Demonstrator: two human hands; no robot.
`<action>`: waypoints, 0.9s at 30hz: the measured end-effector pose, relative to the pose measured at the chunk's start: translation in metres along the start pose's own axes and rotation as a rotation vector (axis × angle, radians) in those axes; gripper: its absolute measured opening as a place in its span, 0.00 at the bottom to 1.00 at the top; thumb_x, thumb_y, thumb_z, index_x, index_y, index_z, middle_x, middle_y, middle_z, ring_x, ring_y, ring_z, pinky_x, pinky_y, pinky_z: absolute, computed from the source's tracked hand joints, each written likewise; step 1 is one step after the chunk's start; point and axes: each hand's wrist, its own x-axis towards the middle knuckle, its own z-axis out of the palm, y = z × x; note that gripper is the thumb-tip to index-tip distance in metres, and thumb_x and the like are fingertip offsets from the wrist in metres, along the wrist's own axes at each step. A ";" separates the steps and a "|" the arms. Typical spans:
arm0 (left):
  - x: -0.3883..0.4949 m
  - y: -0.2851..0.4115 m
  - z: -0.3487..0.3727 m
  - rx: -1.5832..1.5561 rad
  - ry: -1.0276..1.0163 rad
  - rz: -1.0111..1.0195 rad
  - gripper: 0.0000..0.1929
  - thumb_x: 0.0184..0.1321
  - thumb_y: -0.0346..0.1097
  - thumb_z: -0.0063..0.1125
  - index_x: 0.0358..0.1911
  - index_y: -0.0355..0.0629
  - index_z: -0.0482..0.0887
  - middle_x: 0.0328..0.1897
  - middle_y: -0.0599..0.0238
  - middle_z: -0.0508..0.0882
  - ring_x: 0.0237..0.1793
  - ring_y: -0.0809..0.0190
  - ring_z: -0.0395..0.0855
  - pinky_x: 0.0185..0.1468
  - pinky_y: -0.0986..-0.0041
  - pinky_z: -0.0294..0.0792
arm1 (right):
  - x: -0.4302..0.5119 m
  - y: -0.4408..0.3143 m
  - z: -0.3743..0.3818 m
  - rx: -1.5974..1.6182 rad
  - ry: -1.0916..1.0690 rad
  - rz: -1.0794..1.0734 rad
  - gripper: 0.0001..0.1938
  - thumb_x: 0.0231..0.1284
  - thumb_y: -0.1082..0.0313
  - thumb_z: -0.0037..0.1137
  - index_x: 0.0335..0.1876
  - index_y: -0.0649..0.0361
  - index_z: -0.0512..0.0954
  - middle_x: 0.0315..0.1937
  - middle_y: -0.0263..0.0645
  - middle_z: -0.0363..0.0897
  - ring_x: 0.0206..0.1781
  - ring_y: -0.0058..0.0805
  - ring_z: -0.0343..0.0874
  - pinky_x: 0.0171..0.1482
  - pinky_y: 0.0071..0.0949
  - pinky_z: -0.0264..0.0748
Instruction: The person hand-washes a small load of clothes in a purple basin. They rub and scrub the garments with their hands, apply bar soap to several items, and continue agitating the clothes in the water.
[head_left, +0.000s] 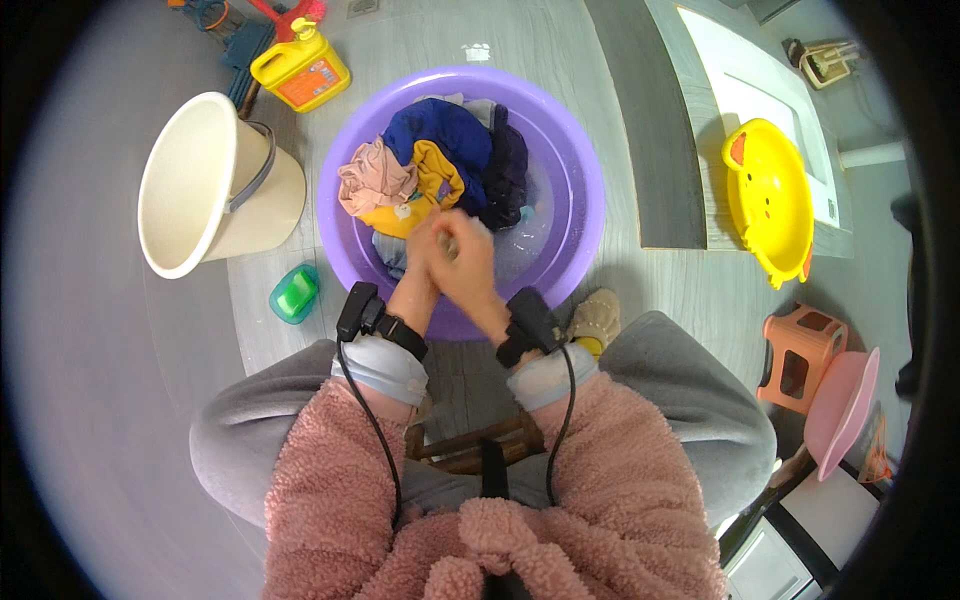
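Observation:
My left hand and my right hand meet over the near part of a purple plastic basin. The right hand is curled, with a gap between its thumb and fingers; blur hides whether either hand holds anything. Just beyond them lies a yellow garment with a white patch. A pink cloth is bunched at the left, a dark blue garment at the back, and a blackish one at the right. A grey-blue cloth lies partly under the yellow one, left of my hands. Sudsy water shows at the basin's right.
Left stand a cream bucket, a yellow jug and green soap in a teal dish. Right are a yellow basin, an orange stool and a pink basin. My slippered foot is beside the purple basin.

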 end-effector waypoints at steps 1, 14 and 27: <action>-0.001 -0.008 -0.002 -0.292 -0.202 0.021 0.16 0.65 0.43 0.43 0.49 0.42 0.76 0.42 0.63 0.81 0.42 0.64 0.79 0.43 0.71 0.72 | -0.005 0.002 0.006 -0.061 0.011 -0.020 0.06 0.50 0.72 0.53 0.29 0.65 0.71 0.23 0.44 0.71 0.25 0.43 0.71 0.28 0.31 0.67; 0.002 0.011 0.048 1.084 0.416 -0.197 0.18 0.65 0.46 0.41 0.36 0.39 0.79 0.34 0.58 0.82 0.34 0.56 0.78 0.34 0.65 0.69 | 0.015 0.028 0.012 -0.211 -0.087 0.270 0.13 0.63 0.64 0.43 0.25 0.62 0.73 0.14 0.53 0.70 0.19 0.46 0.72 0.19 0.40 0.60; -0.010 0.008 0.070 0.908 0.349 0.003 0.20 0.61 0.42 0.45 0.26 0.27 0.77 0.22 0.44 0.79 0.32 0.55 0.80 0.35 0.63 0.68 | 0.015 0.060 -0.006 -0.012 0.041 0.469 0.23 0.67 0.50 0.38 0.32 0.67 0.73 0.28 0.57 0.75 0.35 0.51 0.78 0.35 0.41 0.70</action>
